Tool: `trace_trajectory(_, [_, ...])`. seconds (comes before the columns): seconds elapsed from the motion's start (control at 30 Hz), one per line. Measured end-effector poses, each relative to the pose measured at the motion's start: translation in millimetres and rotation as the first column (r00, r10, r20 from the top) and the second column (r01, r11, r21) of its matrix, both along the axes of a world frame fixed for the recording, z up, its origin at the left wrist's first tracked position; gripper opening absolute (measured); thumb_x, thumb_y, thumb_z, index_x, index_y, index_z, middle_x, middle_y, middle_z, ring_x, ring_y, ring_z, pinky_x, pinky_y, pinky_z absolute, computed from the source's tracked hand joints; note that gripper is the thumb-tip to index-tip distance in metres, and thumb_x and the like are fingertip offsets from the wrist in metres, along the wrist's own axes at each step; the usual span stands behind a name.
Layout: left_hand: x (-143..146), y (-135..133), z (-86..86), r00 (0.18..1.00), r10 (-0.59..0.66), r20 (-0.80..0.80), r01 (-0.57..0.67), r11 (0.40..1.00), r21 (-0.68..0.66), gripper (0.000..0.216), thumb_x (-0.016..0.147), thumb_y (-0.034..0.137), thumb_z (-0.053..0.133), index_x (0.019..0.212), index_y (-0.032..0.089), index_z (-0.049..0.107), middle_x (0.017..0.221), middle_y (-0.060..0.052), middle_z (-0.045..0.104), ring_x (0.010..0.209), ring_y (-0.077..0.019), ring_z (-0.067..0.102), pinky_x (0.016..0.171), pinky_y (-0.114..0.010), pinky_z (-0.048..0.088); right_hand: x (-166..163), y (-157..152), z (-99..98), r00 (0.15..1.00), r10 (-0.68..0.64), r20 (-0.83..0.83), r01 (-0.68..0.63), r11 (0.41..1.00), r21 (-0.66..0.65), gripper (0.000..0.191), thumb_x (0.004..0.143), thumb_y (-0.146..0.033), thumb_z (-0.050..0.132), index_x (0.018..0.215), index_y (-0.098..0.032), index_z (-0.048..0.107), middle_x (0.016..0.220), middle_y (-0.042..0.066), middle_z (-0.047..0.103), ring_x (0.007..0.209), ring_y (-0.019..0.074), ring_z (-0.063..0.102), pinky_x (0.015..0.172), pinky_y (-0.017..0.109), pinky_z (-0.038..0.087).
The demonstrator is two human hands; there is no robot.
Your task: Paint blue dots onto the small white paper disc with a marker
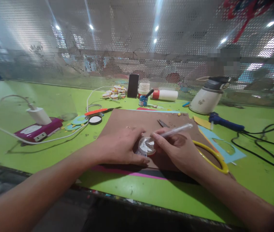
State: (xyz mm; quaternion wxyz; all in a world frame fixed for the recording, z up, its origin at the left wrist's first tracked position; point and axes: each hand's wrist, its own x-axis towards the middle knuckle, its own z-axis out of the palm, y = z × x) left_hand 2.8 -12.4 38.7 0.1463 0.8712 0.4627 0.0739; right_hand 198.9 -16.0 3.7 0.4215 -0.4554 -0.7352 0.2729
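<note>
Left hand [122, 146] is curling in from the left, fingertips clamping the left rim of a small round disc [147, 145] and pinning it flat. Right hand [179, 150] is closing in a writing grip on a clear pen [176, 130]. Key relation: the disc is sitting dead centre between the two hands, left hand covering its left edge, right forefinger lying along its right edge and apparently touching it. So both are equally near, left doing the holding, right carrying the tool. Pen's long axis is running from the tip, down at the disc face, up and away to the right toward the far side, at a shallow tilt. Disc face is showing white with dark marks; can't read them. Everything is resting on a brown card sheet [132, 120], with a pink strip [127, 170] poking out at its near edge. Scissors [162, 123] are lying on the sheet just beyond the hands. A yellow ring [220, 161] is lying beside the right wrist, over a blue paper cut-out [233, 154]. Further right: blue glue gun [223, 121], black cable [259, 141], white jug [206, 98]. Far centre: upright black box [133, 85], white jar [143, 87], blue pot [143, 101], red-and-white tube [165, 95] on its side, pile of round badges [114, 91]. Left: orange-handled knife [98, 111], teal paper circles [79, 120], pink power bank [39, 130] carrying a white charger [39, 115]. Green tabletop [54, 151], mesh screen [103, 48] behind.
</note>
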Motion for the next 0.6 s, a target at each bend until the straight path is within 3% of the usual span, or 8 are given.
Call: trace_trajectory(0.6, [-2.5,0.5,-3.6,1.0,-0.004,-0.004,0.004,1.0,0.009,0.061,0.075,0.058,0.067,0.123,0.022,0.056,0.119,-0.011,0.066,0.106,-0.0325,0.061,0.085,-0.042,0.048,0.3,-0.1,1.1,1.0,-0.005,0.006,0.005,1.0,0.004,0.028,0.089,-0.043,0.058,0.08,-0.019,0.069,0.058,-0.001,0.064,0.057,0.0156,0.061,0.061,0.028,0.048])
